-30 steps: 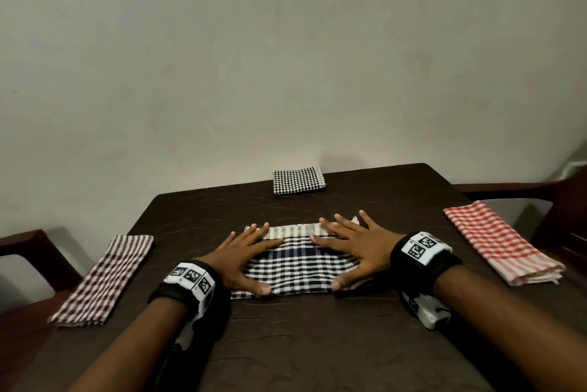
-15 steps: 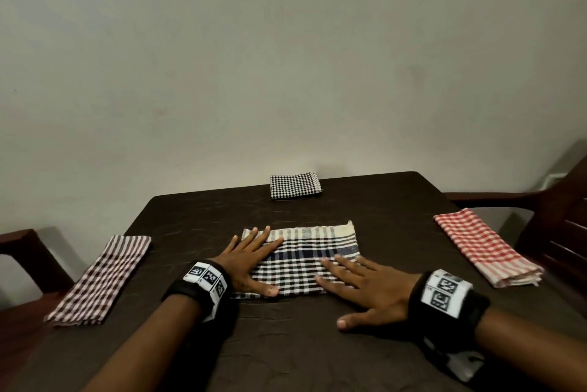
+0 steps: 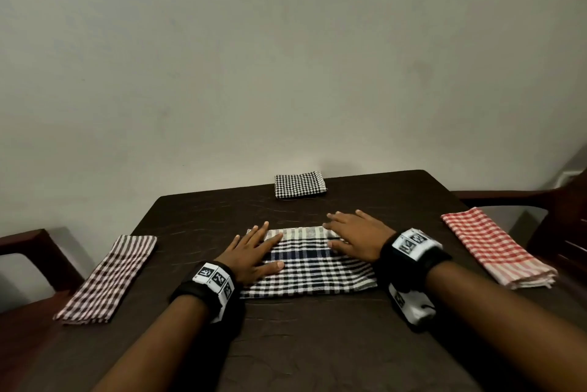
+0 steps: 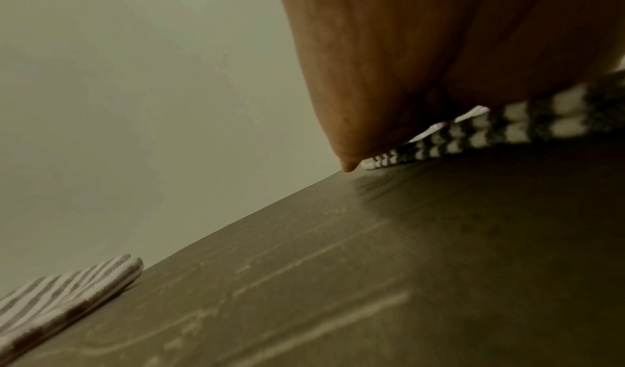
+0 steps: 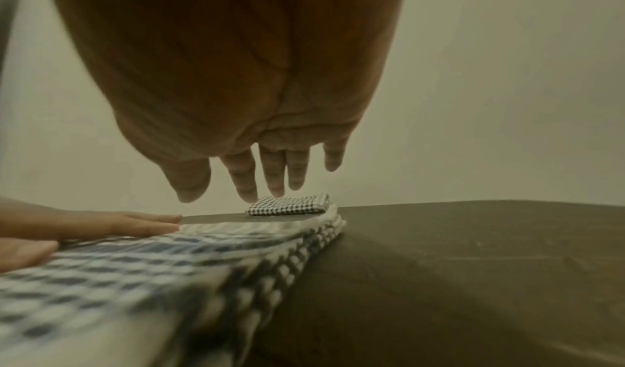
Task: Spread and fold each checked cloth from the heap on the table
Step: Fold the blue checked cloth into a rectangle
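Returning to far right corner of folded navy-and-white checked cloth [image 3: 314, 267], right hand [image 3: 355, 237] — fingers straight, apart, hovering; left hand [image 3: 254, 252] flat, pressing. Smoothing ~done — next fold likely.

Dark table [image 3: 317, 344], plain wall [image 3: 286, 58] (dim light)

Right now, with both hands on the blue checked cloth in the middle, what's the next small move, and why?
Probably fold it in half sideways: right hand takes the right end over to the left hand. The blue checked cloth lies flat but is much wider than the small black-and-white folded cloth at the far edge.
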